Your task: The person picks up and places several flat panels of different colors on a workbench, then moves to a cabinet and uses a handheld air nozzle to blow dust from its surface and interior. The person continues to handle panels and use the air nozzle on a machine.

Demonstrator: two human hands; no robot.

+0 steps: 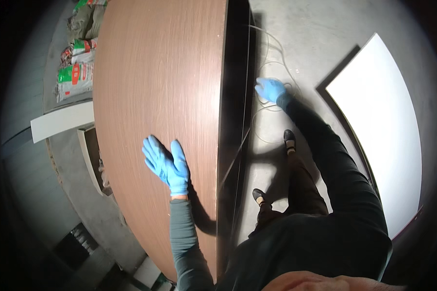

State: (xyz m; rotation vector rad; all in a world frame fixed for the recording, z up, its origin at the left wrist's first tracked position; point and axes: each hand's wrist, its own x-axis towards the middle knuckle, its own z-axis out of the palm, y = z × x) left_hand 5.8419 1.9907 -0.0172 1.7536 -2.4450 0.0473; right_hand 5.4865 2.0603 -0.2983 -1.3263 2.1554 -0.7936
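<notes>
My left hand, in a blue glove, lies flat with fingers spread on a large brown wood-grain panel. The panel forms the top of a box-like piece with a dark side. Beyond that side, to the right, my right hand is out over the floor in a matching glove. Its fingers are curled closed. Loops of a thin pale cord run around and beside this hand; whether the fingers grip the cord is hidden. Part of a line also crosses the dark side.
A white board lies at the right on the grey concrete floor. Printed bags are piled at the far left, above a white strip and an open box-like frame. My shoes stand near the cord.
</notes>
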